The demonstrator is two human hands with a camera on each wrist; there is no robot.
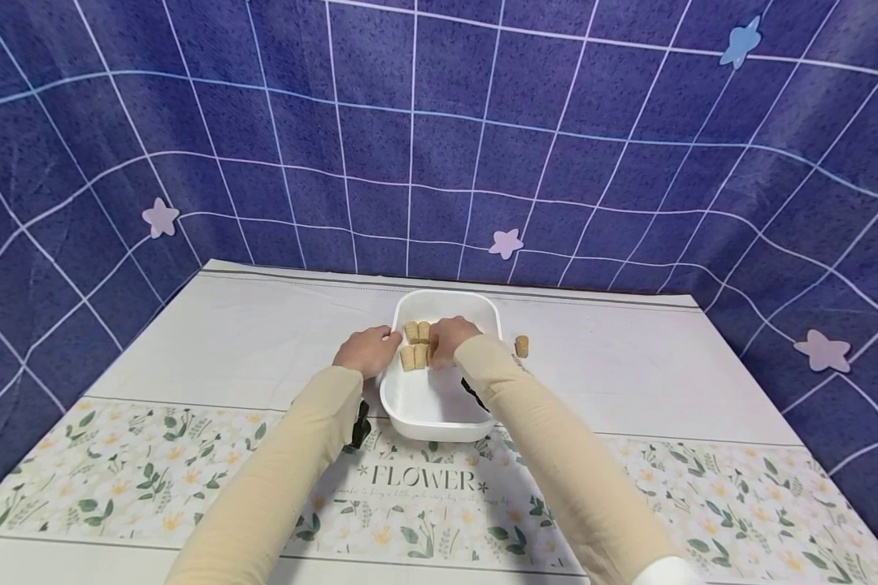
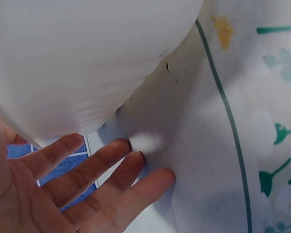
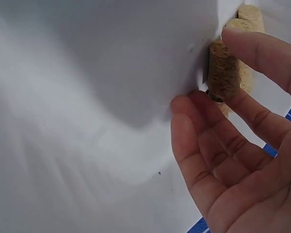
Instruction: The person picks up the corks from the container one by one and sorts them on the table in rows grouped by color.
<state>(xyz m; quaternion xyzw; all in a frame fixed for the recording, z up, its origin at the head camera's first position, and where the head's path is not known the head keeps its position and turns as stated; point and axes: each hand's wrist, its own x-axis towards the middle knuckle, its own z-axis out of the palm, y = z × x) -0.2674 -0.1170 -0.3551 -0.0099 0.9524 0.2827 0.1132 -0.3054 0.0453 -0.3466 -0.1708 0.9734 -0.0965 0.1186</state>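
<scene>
In the head view a white plastic tub (image 1: 439, 432) stands on the table, with several cork stoppers (image 1: 407, 358) grouped toward its left side. My right hand (image 1: 449, 340) reaches inside the tub beside them. In the right wrist view its thumb and index finger pinch a darker cork stopper (image 3: 223, 70), close against paler corks (image 3: 252, 17) behind. The other right fingers bend loosely below. My left hand (image 1: 369, 351) is at the tub's left rim. From the left wrist view, its fingers (image 2: 102, 160) spread loosely, the index fingertip right at the tub's outer wall (image 2: 87, 63).
Another cork stopper (image 1: 522, 347) stands on the white tablecloth (image 1: 615, 366) just right of the tub. A floral band with lettering (image 1: 424, 478) crosses the cloth in front. Behind and at the sides hangs a blue checked curtain (image 1: 439, 146) with stars.
</scene>
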